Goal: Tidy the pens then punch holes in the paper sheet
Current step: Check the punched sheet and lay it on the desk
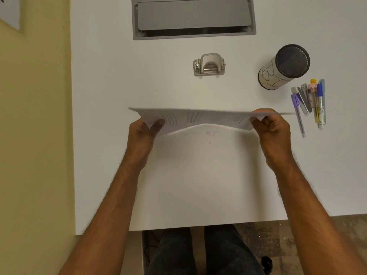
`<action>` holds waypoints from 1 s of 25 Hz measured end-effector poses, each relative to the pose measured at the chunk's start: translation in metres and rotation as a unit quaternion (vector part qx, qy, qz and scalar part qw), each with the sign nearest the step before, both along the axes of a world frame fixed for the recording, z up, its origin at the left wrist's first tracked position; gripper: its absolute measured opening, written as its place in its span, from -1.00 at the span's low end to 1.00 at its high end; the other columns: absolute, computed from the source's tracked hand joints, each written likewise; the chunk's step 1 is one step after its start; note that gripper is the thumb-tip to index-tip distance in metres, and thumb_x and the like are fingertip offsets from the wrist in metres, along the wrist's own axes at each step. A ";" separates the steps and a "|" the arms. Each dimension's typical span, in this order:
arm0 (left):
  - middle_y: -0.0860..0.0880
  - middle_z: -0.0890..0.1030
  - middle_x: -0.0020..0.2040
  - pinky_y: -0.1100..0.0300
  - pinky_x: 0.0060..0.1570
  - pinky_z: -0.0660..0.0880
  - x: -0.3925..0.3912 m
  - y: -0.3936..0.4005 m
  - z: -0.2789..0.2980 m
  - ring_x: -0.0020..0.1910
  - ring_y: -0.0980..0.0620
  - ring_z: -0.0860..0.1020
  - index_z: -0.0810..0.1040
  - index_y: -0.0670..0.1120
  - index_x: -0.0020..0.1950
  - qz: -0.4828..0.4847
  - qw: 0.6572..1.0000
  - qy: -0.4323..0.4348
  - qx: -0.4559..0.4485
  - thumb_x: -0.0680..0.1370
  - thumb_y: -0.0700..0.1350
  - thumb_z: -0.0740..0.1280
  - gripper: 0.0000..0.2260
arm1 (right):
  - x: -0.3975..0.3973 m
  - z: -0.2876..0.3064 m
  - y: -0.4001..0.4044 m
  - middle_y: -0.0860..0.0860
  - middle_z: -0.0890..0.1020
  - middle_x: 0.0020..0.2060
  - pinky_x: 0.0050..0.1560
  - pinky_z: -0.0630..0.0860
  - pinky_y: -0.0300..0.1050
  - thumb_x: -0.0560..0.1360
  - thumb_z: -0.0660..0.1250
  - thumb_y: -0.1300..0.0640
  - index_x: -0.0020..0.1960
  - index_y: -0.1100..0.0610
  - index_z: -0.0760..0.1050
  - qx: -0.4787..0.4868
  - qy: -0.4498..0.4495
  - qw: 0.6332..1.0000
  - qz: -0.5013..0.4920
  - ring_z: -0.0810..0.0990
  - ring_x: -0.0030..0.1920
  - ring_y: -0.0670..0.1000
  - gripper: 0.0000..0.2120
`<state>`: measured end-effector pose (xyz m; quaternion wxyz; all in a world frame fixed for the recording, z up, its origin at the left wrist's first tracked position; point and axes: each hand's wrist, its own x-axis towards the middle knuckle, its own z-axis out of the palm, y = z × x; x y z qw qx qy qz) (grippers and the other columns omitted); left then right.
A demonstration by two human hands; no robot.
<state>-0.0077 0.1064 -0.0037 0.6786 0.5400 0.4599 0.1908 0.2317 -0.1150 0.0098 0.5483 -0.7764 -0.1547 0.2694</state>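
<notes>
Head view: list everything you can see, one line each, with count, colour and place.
paper sheet: one, white with dark print, held above the desk's middle
hole punch: one, silver-grey, on the desk beyond the sheet
pen holder: one, black mesh with a white label, lying tipped at the right
pens: a bunch, exact count unclear, purple, blue, grey, yellow and pink, lying beside the holder
cable hatch: one, grey, set in the desk's far edge
desk: one, white
left hand: one, pinches the sheet's left end
right hand: one, pinches the sheet's right end
legs: dark trousers, under the desk's near edge
</notes>
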 end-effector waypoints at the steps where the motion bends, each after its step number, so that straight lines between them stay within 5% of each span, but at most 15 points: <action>1: 0.17 0.76 0.05 0.35 0.01 0.60 -0.001 0.001 0.001 0.06 0.19 0.71 0.72 0.15 0.07 0.009 1.000 -0.009 -0.006 0.63 -0.18 0.42 -0.79 | 0.002 0.006 0.000 0.11 0.73 0.03 0.15 0.61 -0.19 0.62 0.37 0.30 0.08 0.00 0.62 0.003 0.007 1.000 -0.001 0.68 0.08 -0.04 -0.79; 7: 0.01 0.78 0.07 0.20 -0.04 0.67 0.001 -0.014 -0.001 0.03 0.05 0.75 0.73 -0.01 0.08 0.087 0.988 -0.058 -0.115 0.64 -0.24 0.38 -0.82 | 0.010 0.045 0.003 -0.03 0.78 0.02 0.01 0.70 -0.18 0.59 0.41 0.25 0.18 0.04 0.60 0.070 0.140 0.986 -0.058 0.76 0.05 -0.01 -0.79; 12: -0.04 0.76 0.15 0.16 -0.02 0.68 0.027 -0.062 -0.001 0.10 0.04 0.73 0.61 -0.08 0.27 0.211 0.913 -0.195 -0.289 0.64 -0.25 0.31 -0.76 | -0.036 0.047 0.031 0.05 0.71 0.14 0.04 0.69 -0.08 0.62 0.33 0.23 0.33 0.09 0.55 0.192 0.307 0.925 -0.114 0.70 0.05 0.05 -0.71; 17: -0.15 0.64 0.37 0.02 0.17 0.66 0.042 -0.108 0.000 0.31 -0.09 0.65 0.54 -0.07 0.44 0.196 0.877 -0.249 -0.362 0.64 -0.20 0.32 -0.64 | -0.090 0.043 0.057 -0.06 0.73 0.21 0.20 0.65 -0.11 0.65 0.35 0.23 0.20 -0.16 0.66 0.154 0.184 0.967 -0.084 0.70 0.24 0.00 -0.69; 25: -0.02 0.77 0.00 0.13 -0.02 0.67 -0.001 -0.017 0.015 -0.08 0.06 0.73 0.58 -0.03 0.22 0.146 0.932 -0.208 -0.257 0.53 -0.15 0.35 -0.74 | -0.045 0.059 0.049 -0.18 0.76 0.08 0.05 0.60 -0.36 0.63 0.36 0.29 0.16 -0.09 0.66 0.103 0.092 0.990 0.007 0.73 0.11 -0.14 -0.71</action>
